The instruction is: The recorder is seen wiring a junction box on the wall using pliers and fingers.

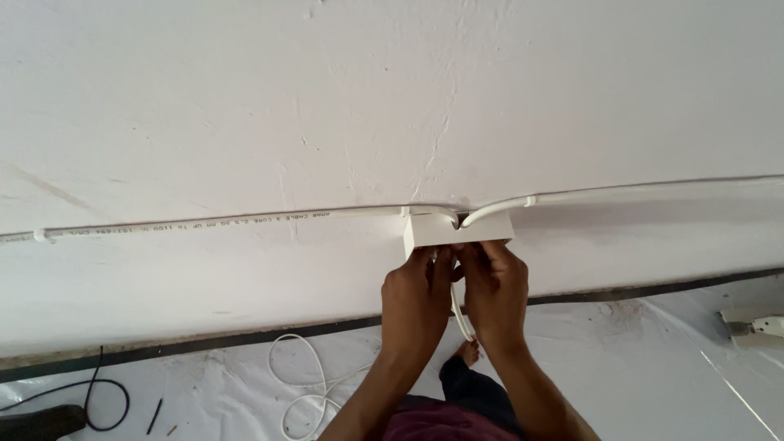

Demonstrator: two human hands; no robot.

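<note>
While I watch both hands pinch the white cable (459,314) under the wall's junction box (457,231), left hand (416,298) and right hand (496,290) fingers closed on it, it looks light, springy; grip near box.

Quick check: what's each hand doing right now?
Left hand: closed, pinching wires under the white box.
Right hand: closed on the white cable at the box.
</note>
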